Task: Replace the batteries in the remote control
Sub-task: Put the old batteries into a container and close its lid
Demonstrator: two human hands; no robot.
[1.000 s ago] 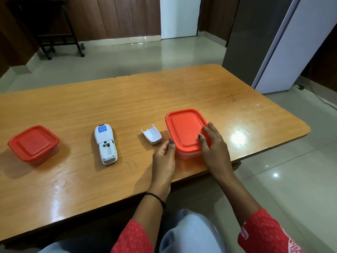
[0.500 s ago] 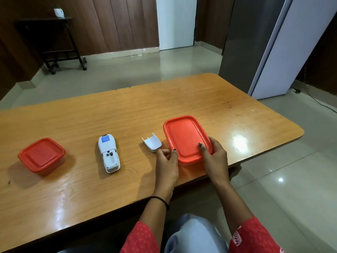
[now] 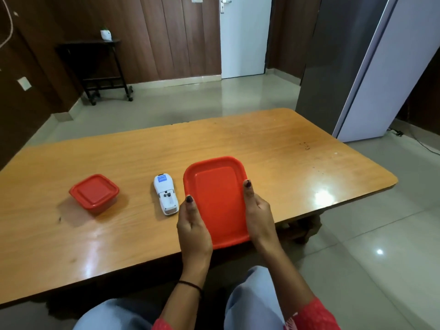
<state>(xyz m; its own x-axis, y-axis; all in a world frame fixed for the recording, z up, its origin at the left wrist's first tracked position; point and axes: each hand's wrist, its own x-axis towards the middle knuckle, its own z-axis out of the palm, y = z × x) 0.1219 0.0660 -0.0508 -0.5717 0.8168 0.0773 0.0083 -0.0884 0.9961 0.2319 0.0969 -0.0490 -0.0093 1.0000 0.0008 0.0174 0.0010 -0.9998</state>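
Two red-lidded containers on the wooden table [image 3: 273,148], one remote, two hands in view. We see the large red lid [image 3: 215,198] gripped on both long sides: left hand [image 3: 192,225] has its thumb on the lid's left edge with fingers curled under, right hand [image 3: 258,215] has its thumb on the right edge, fingers wrapped below. Lid looks tilted toward the camera and hides whatever sits beneath it, so we cannot tell whether it's on or off its box. The remote control [image 3: 166,195] lies on its face just left of the lid, apart from the left hand, battery bay open at the near end. One blue label near its far end; the print is too small for us to read. No other legible writing or brands. The small red container [image 3: 94,193] sits closed, well to the left of the remote.
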